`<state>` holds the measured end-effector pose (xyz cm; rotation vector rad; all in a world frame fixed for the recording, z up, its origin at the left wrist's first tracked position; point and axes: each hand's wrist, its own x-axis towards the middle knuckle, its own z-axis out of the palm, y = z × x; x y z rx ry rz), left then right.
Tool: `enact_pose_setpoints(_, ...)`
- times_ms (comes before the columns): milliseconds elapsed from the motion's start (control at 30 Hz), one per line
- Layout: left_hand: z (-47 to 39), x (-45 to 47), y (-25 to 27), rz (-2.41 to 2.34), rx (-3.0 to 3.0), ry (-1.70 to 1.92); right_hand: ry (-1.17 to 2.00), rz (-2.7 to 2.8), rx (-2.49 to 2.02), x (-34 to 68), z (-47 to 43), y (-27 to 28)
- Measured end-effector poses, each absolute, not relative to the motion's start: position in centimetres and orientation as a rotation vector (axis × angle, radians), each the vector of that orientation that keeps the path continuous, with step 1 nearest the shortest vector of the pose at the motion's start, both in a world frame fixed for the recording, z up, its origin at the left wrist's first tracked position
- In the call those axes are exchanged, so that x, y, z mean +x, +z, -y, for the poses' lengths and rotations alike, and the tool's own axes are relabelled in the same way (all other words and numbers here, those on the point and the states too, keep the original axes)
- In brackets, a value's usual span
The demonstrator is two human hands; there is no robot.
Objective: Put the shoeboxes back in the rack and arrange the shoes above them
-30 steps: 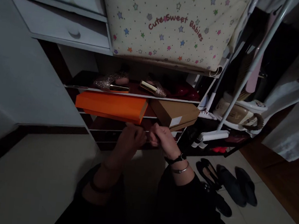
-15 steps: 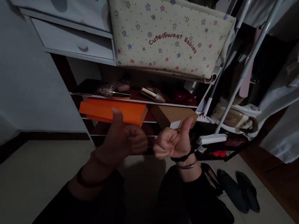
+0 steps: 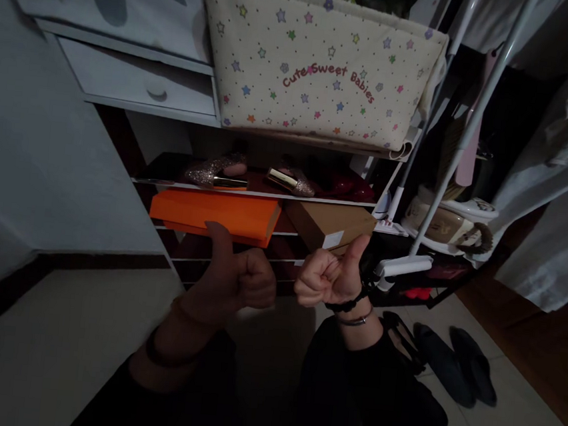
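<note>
Both of my hands hang in front of a low shoe rack, fingers curled into fists and thumbs pointing up. My left hand is nearest an orange box on the second shelf and overlaps its lower edge in view. My right hand is before a brown cardboard box with a white label. Nothing shows in either fist. On the shelf above lie glittery gold-heeled shoes and dark red shiny shoes.
A cream star-printed fabric bin stands on top, right of a white drawer. A white-headed pole tool leans at the right, near a lidded beige container. Dark shoes lie on the tiled floor.
Both hands have sunk slightly in view, and the two fists have drawn a little apart. Their thumbs-up pose is unchanged.
</note>
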<state>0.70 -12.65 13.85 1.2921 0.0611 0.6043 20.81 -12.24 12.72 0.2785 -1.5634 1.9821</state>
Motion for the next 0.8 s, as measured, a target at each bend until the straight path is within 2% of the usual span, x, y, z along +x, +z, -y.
enact_pose_setpoints(333, 13.5, 0.7, 13.2, -0.055, 1.246, 0.599, 1.973, 1.547, 0.240, 21.7, 12.8, 12.0)
enact_pose_setpoints(433, 13.0, 0.8, 11.7, -0.138, 1.179, 0.690, 1.872, 1.552, 0.046, 22.3, 12.4, 11.2)
enact_pose_setpoints(533, 11.8, 0.6, 8.0, -0.374, 1.167, 0.861, 1.483, 1.597, -0.476, 23.4, 11.7, 8.1)
enact_pose_setpoints(600, 10.8, 0.1, 4.3, -0.690, 1.233, 0.952, 1.014, 1.697, -0.919, 24.3, 11.5, 4.4)
enact_pose_setpoints(700, 9.7, -1.3, -1.7, -1.267, 1.507, 0.904, 0.386, 1.909, -1.505, 25.7, 12.1, -3.0)
enact_pose_setpoints(800, 9.7, -2.9, -6.8, -1.539, 1.648, 0.814, 0.238, 2.141, -1.852, 27.1, 13.3, -9.1)
